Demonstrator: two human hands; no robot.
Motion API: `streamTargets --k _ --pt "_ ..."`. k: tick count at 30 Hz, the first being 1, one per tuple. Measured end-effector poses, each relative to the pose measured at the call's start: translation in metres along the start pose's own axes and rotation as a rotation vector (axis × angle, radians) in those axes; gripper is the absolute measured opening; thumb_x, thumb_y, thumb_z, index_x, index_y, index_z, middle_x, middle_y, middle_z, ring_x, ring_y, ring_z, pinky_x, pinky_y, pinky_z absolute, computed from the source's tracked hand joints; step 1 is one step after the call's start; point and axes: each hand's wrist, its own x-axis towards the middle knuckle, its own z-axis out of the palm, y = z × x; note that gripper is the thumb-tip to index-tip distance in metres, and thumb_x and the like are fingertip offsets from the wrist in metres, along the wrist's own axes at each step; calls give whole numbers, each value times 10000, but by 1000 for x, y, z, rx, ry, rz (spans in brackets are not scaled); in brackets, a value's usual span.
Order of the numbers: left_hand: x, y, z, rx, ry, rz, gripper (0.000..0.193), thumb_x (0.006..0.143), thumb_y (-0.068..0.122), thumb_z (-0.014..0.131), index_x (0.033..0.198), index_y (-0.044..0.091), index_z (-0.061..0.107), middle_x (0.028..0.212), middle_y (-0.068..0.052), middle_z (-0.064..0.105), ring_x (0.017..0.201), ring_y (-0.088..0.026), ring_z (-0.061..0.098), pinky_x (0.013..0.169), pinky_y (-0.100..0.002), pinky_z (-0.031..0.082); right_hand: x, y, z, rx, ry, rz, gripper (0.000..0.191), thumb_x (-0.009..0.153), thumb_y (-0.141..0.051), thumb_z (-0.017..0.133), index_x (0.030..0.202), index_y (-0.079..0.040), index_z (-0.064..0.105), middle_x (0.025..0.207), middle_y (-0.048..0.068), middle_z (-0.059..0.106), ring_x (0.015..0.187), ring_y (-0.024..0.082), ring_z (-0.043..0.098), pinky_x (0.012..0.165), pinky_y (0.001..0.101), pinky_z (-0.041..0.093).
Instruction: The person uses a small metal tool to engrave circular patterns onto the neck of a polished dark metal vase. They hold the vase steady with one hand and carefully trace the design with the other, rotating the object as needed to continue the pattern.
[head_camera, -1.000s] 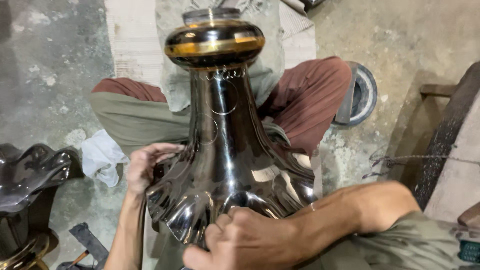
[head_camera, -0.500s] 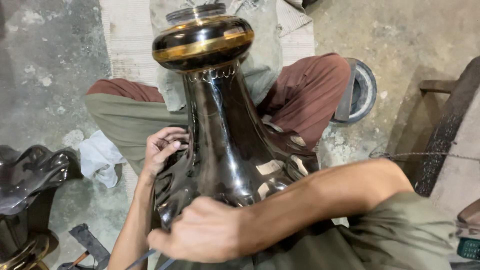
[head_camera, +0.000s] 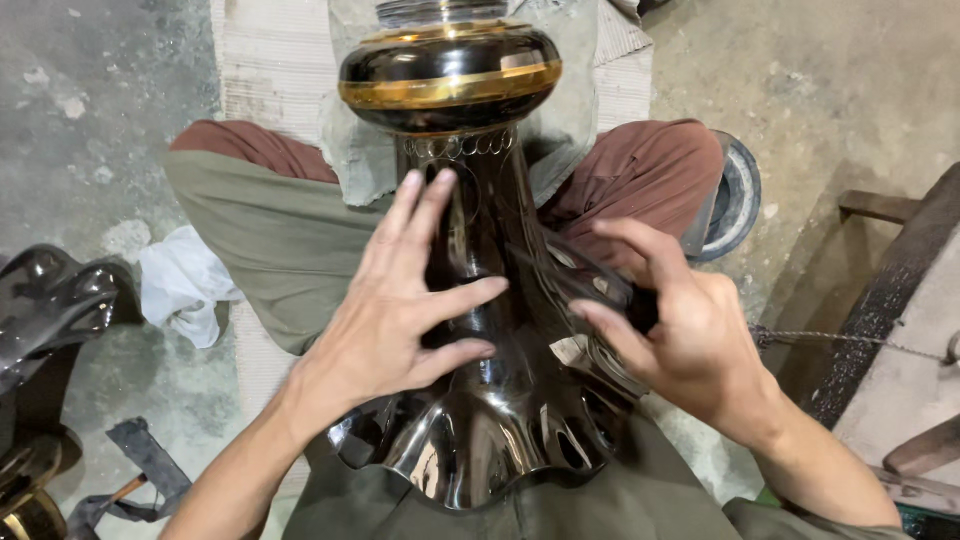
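Black glossy vase across lap above concrete floor; left hand flat, unclenched; right hand loosely cupping it

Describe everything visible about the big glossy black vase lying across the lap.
The vase is a tall, dark, mirror-glossy piece, glazed or lacquered by its look. It lies tilted across the person's lap, wavy fluted rim nearest the camera, narrowing to a slim neck and ending in a bulbous black knob with gold bands. A fine looped line rings the neck below the knob. The left hand lies spread on its body; the right hand touches its right side.
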Motion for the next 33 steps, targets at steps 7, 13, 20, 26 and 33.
streamTargets --k 7,13,20,26,33 --pt "7 5 7 89 -66 -55 625 753 436 873 1330 281 690 1667 -246 -4 1541 -535 29 1201 -717 183 1 -7 -5 -182 -55 -43 351 821 -134 829 1140 -40 715 895 103 741 685 246 718 583 324 559" --pt "6 5 11 94 -58 -59 610 763 443 870 1327 289 697 1672 -238 2 1544 -527 39 1203 -721 185 5 -13 -8 -323 -76 -70 394 798 -161 843 1176 -95 752 680 51 617 508 219 577 466 352 473" --pt "7 6 10 80 -49 -62 599 762 442 870 1318 296 699 1672 -241 21 1544 -531 51 1205 -718 193 8 -16 -9 -340 -87 -93 384 806 -158 833 1174 -86 752 704 48 626 515 210 590 457 348 473" --pt "9 8 8 81 -62 -72 583 774 434 861 1317 291 704 1668 -253 30 1540 -535 54 1199 -714 195 10 -17 -9 -403 -109 -118 366 820 -172 826 1167 -77 758 695 44 608 488 187 575 419 337 458" --pt "9 9 6 81 -73 -85 572 812 439 834 1343 270 706 1667 -277 32 1544 -533 52 1208 -699 186 27 -27 -16 -445 -178 -327 330 908 -135 758 1209 -5 721 744 61 619 422 115 471 330 317 344"
